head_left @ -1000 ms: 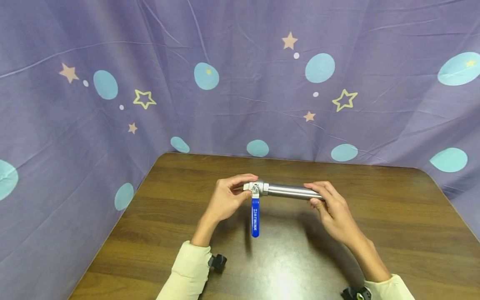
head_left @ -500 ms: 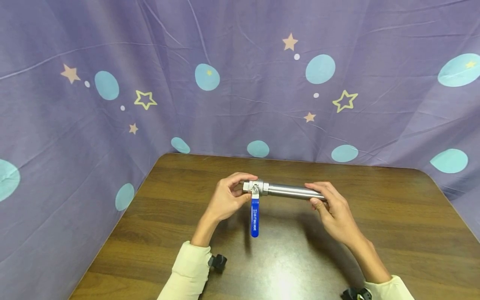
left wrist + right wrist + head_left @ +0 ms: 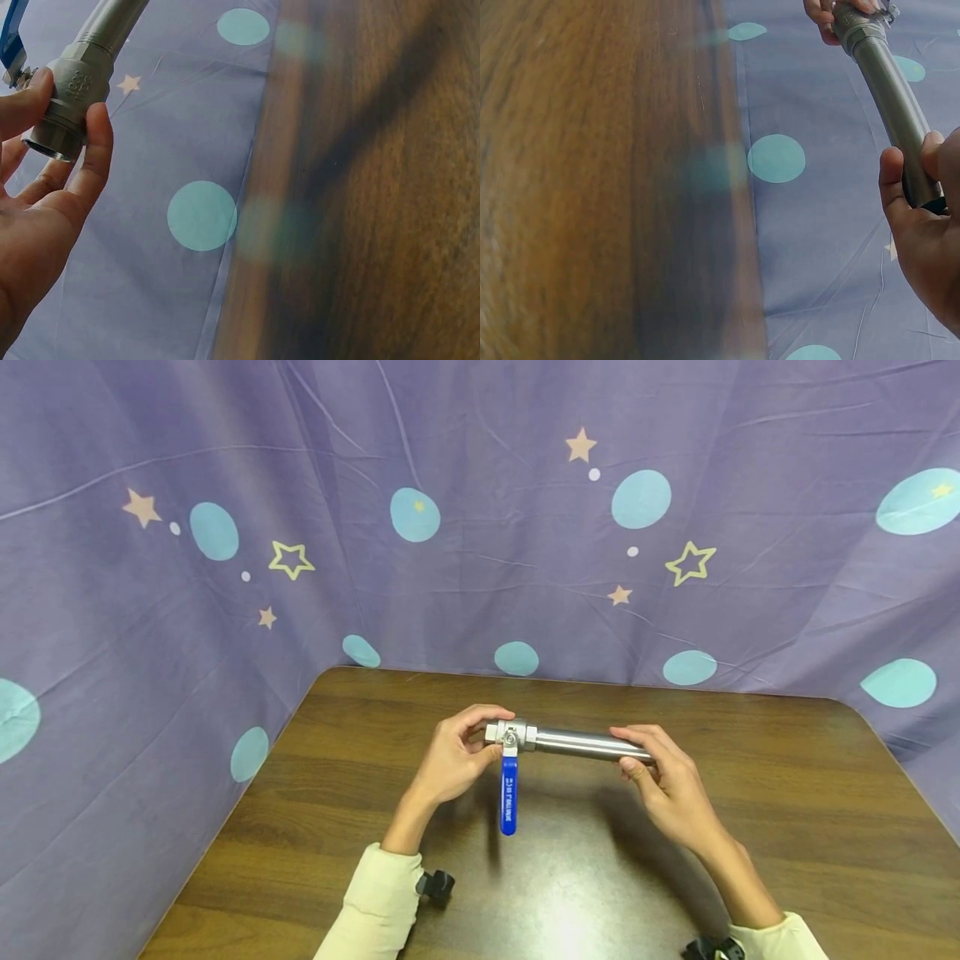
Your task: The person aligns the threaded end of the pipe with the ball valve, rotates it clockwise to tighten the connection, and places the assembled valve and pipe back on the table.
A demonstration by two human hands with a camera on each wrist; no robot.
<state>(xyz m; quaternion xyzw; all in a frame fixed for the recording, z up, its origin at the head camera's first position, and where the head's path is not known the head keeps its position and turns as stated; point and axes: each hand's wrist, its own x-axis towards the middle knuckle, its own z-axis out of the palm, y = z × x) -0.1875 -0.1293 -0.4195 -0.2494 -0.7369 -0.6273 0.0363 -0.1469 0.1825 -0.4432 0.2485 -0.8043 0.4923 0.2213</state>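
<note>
A silver ball valve (image 3: 517, 735) with a blue lever handle (image 3: 509, 795) is joined to a steel pipe (image 3: 573, 742), and both are held up over the table. My left hand (image 3: 453, 760) grips the valve body between thumb and fingers; in the left wrist view the valve's open threaded end (image 3: 56, 139) faces back toward the palm. At the pipe's other end, my right hand (image 3: 667, 785) pinches the pipe with thumb and fingers. The lever points toward me, square to the pipe. In the right wrist view the pipe (image 3: 892, 97) runs from the right fingers up to the valve.
The brown wooden table (image 3: 337, 827) lies below, with the arms' shadows on it. A purple curtain (image 3: 480, 568) with stars and blue spots hangs along the back and left sides. Black straps (image 3: 435, 885) with cameras sit at the cuffs.
Almost nothing differs. The lever's lower end has shifted very slightly to the left, and both hands keep their grips in about the same places.
</note>
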